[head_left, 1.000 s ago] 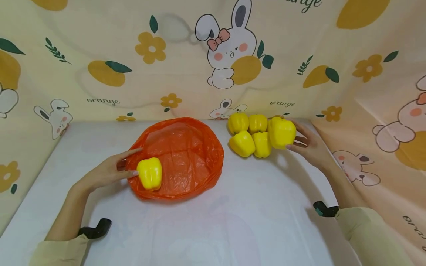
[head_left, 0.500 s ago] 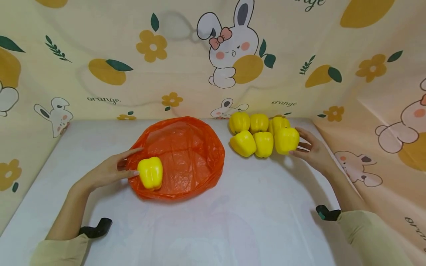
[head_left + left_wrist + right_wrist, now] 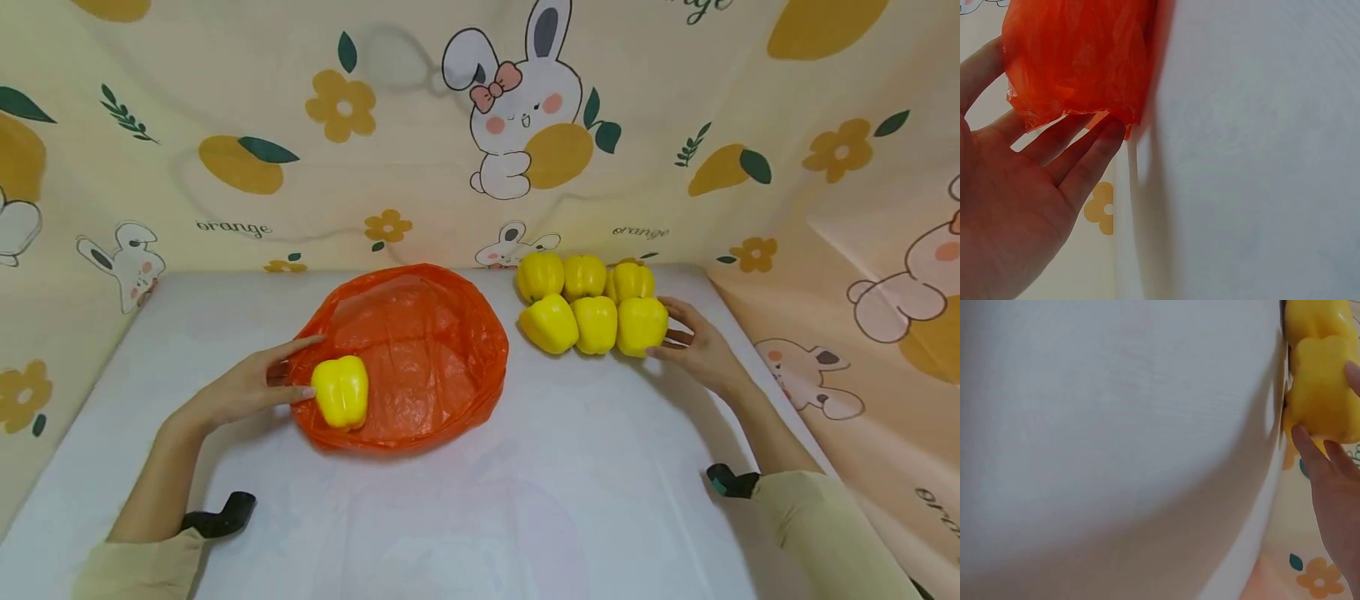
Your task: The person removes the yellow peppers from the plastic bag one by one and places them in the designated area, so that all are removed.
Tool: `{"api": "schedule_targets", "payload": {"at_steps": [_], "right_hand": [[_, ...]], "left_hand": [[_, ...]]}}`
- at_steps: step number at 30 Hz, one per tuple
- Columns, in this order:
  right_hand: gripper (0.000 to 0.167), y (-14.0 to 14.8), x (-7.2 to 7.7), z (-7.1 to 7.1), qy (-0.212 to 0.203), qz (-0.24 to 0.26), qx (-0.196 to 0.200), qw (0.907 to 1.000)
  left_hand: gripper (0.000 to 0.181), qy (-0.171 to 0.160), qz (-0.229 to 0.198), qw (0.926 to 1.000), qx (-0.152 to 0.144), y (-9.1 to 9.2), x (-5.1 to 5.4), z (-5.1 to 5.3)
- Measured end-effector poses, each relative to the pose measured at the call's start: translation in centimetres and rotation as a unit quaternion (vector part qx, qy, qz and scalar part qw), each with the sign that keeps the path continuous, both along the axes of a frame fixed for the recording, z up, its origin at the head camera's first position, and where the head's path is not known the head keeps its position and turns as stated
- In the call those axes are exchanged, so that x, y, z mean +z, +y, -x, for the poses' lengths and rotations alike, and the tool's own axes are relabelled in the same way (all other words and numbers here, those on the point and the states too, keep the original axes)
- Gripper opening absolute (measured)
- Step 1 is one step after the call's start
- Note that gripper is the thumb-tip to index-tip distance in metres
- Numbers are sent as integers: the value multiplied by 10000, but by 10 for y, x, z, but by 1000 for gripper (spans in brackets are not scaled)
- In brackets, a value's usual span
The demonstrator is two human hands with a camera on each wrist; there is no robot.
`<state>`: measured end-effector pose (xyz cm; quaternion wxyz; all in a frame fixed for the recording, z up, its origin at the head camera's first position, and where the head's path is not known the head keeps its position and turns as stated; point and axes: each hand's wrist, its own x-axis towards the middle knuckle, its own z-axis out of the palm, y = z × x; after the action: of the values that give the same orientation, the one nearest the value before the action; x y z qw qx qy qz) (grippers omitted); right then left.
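A red plastic bag (image 3: 420,333) lies on the table with its mouth spread wide. Inside its left part rests a yellow bell pepper (image 3: 341,392). My left hand (image 3: 243,383) holds the bag's left side, thumb beside that pepper; in the left wrist view its fingers (image 3: 1079,156) reach behind the bag. To the right, several yellow bell peppers stand in two close rows. At the front row's right end is a pepper (image 3: 642,327), which my right hand (image 3: 697,346) grips from the right. In the right wrist view a fingertip (image 3: 1302,434) touches that pepper.
The white table (image 3: 465,517) stretches in front of the bag and peppers. A patterned cloth (image 3: 420,125) hangs behind the table and along its right side. Black straps (image 3: 221,515) sit on both wrists.
My right hand has brought its pepper forward and down from over the back row, so it now stands at the front row's right end. My left hand has stayed at the bag.
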<state>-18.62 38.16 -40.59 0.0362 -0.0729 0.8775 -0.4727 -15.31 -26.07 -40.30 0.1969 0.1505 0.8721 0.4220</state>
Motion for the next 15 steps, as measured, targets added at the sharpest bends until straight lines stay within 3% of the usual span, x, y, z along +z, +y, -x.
{"api": "schedule_targets", "payload": {"at_steps": [8, 15], "right_hand": [[87, -2, -5, 0, -30, 37, -39, 10000], [90, -1, -8, 1, -86, -226, -53, 9997]], "left_hand": [[74, 1, -11, 10000, 33, 0, -2, 0], [74, -35, -40, 10000, 27, 0, -3, 1]]}}
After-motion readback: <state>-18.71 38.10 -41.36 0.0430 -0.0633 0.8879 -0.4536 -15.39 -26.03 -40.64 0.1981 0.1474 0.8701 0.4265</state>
